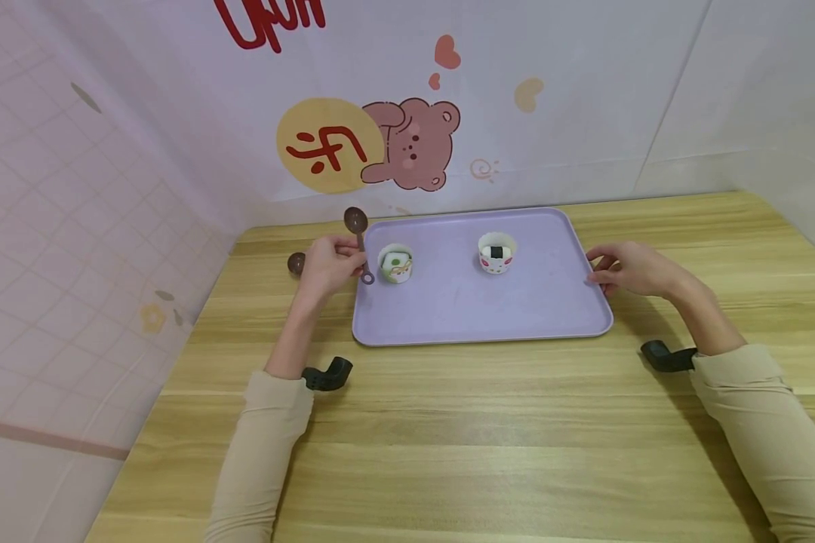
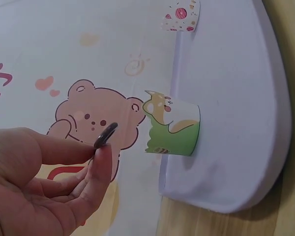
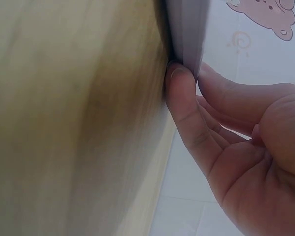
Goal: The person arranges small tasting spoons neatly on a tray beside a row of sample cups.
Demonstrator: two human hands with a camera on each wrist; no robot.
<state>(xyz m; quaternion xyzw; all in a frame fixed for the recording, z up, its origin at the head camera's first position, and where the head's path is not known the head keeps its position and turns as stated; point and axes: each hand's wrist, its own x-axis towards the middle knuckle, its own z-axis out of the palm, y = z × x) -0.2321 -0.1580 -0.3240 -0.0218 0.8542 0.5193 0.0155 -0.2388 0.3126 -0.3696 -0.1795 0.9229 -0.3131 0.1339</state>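
My left hand (image 1: 327, 268) pinches a brown measuring spoon (image 1: 356, 220) by its handle, over the left edge of a lavender tray (image 1: 441, 309). The spoon's bowl points to the back and its ringed end hangs toward me. Just right of it, a green paper cup (image 2: 174, 132) with a dog print stands on the tray, a white and green piece inside. Nearer the tray's middle is a white patterned paper cup (image 1: 495, 265) holding a white piece with a black band. At the tray's right edge, my right hand (image 1: 628, 269) grips the rim between thumb and fingers.
A second brown round spoon bowl (image 1: 296, 263) lies on the wooden table (image 1: 462, 430) left of the tray, partly behind my left hand. Behind the tray rises a wall covering (image 1: 584, 128) with a bear print. Black wrist mounts (image 1: 665, 356) sit at both cuffs.
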